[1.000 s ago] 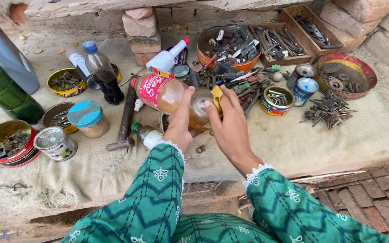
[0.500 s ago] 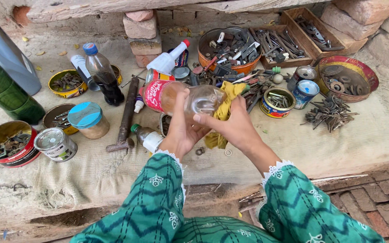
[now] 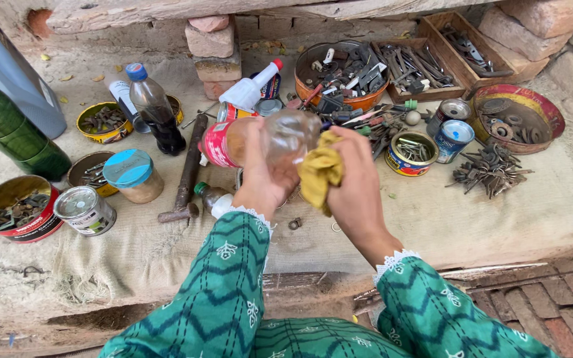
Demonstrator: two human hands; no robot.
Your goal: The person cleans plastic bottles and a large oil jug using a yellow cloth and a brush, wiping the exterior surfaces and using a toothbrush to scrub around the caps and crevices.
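The clear plastic bottle (image 3: 260, 140) with a red label sits at centre frame, held on its side above the burlap-covered bench (image 3: 432, 219), base toward the right. Compared with half a second ago, the yellow cloth (image 3: 319, 174) has come off the far side of the base and is now bunched at the near side, and the bottle has tipped slightly; this reads as a wiping stroke in progress around the base. The left hand (image 3: 265, 179) is closed around the bottle's body from below, fingers wrapped. The right hand (image 3: 356, 179) is clenched on the cloth, pressing it against the bottle's base. At left centre stand a blue-lidded jar (image 3: 130, 176) and a dark bottle (image 3: 154, 109); upper right holds a round orange bowl of tools (image 3: 339, 66) and small tins (image 3: 411, 152).
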